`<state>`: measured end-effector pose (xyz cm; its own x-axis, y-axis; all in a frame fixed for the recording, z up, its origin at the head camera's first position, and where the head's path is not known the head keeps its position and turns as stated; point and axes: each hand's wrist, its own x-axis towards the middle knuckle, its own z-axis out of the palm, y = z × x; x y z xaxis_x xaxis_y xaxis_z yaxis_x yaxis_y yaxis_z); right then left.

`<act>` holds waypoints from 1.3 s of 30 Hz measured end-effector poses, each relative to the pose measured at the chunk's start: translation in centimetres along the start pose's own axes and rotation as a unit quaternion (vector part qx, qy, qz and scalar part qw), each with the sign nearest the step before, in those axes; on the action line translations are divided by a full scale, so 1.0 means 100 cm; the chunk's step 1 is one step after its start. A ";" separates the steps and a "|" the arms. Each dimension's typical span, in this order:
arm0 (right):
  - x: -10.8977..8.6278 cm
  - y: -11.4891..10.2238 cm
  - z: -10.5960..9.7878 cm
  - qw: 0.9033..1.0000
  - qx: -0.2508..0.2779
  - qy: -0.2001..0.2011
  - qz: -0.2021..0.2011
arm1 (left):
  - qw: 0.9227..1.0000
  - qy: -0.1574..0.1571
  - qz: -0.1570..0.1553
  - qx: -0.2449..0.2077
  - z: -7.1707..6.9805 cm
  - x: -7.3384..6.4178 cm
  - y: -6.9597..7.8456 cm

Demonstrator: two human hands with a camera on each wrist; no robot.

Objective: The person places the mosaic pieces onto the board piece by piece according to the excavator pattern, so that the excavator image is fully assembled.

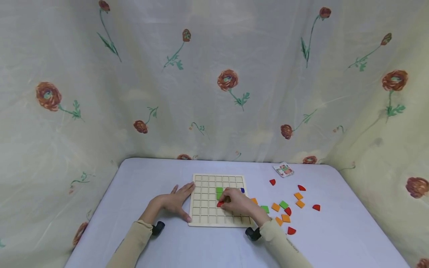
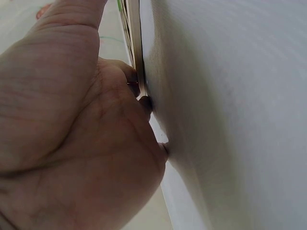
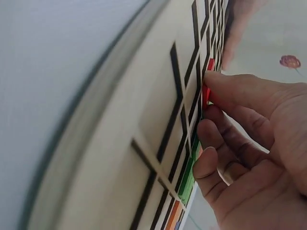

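Observation:
A pale wooden grid board [image 1: 203, 210] lies flat on the table, with my left hand [image 1: 175, 201] at its left edge. The left fingers are spread, the fingertips touching the upper edge and the thumb by the lower left corner. Over the middle of the board, my right hand [image 1: 238, 203] pinches a red quarter-circle tile [image 3: 206, 94] between thumb and fingertips, against the grid. Green square tiles [image 1: 219, 190] sit in cells just above it. A blue piece [image 1: 242, 190] shows near the right edge of the grid. My right hand hides part of the board.
Right of the board lie several loose tiles: orange squares [image 1: 285, 218], green squares [image 1: 283, 204] and red quarter circles [image 1: 291, 231]. A small printed packet [image 1: 283, 169] is at the back right of the white table [image 1: 161, 169]. A flowered curtain [image 1: 207, 111] hangs behind.

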<state>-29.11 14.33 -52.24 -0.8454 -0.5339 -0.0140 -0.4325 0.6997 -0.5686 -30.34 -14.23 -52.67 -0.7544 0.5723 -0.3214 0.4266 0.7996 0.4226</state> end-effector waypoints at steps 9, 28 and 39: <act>-0.001 0.002 0.001 1.000 0.018 0.014 0.002 | 1.000 0.001 0.003 -0.006 0.000 0.000 0.000; -0.002 0.002 0.002 1.000 0.001 0.017 0.005 | 1.000 -0.003 0.005 -0.001 0.000 0.001 -0.001; -0.004 0.004 0.003 1.000 0.017 0.017 0.007 | 1.000 0.000 0.005 -0.004 0.001 0.001 -0.001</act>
<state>-28.89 14.68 -52.77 -0.8618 -0.5072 0.0047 -0.4097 0.6906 -0.5960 -30.46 -14.26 -52.82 -0.7499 0.5810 -0.3165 0.4310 0.7919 0.4326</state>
